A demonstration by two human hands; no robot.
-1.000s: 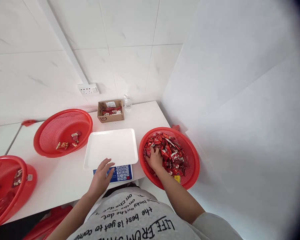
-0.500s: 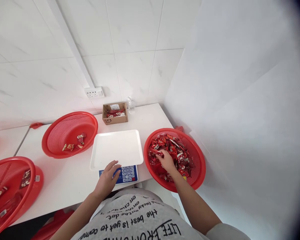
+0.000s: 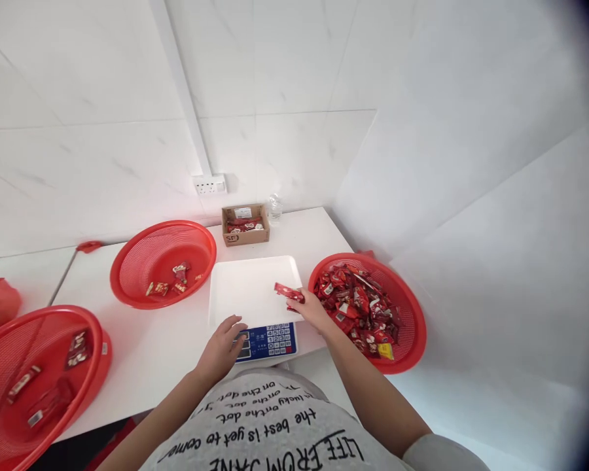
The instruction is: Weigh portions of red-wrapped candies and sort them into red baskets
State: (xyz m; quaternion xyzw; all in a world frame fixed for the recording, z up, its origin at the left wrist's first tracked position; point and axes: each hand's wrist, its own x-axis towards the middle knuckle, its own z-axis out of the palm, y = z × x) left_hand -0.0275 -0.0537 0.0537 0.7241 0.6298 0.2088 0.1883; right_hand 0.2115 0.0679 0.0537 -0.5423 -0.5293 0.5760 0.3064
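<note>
My right hand [image 3: 313,310] is closed around red snack packets [image 3: 288,292], above the right side of a white tray [image 3: 250,288]. The tray rests on a scale with a blue keypad panel [image 3: 269,342]. My left hand [image 3: 224,347] hovers by the tray's front left edge, over part of the panel, fingers apart and nothing in it. To the right stands a red mesh basket [image 3: 419,327] heaped with red-wrapped packets [image 3: 358,297], one small yellow piece [image 3: 385,351] among them.
Behind the tray is a cardboard box [image 3: 245,237] with red packets, beside a clear plastic item [image 3: 275,207]. Two more red baskets, one at back left [image 3: 127,261] and one at front left [image 3: 95,386], hold a few packets. Walls bound the table [image 3: 152,340] behind and at right.
My right hand has come out of the right basket with red packets and moved left over the tray. My left hand stays by the tray's front edge. The view has shifted left.
</note>
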